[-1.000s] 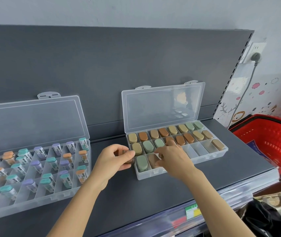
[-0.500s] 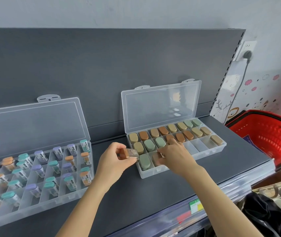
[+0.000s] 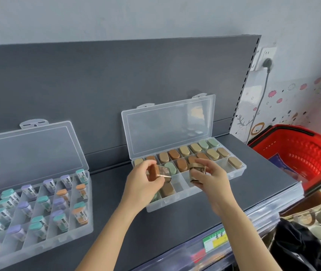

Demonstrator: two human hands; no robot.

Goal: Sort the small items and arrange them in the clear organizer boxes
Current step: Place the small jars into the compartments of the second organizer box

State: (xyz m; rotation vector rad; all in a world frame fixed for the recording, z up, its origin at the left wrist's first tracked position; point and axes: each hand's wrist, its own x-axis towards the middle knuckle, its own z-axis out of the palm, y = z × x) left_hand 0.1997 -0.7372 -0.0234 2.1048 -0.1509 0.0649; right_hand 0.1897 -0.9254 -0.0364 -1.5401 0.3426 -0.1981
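Over the part-full organizer box [image 3: 185, 201], left hand [image 3: 142, 185] and right hand [image 3: 213, 179], fingers [image 3: 204, 163] tight on capped items [image 3: 196, 174]

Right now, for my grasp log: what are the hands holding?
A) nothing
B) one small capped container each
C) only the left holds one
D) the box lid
B: the left hand grips a brown-capped container, the right hand a tan-capped container, above the organizer box.
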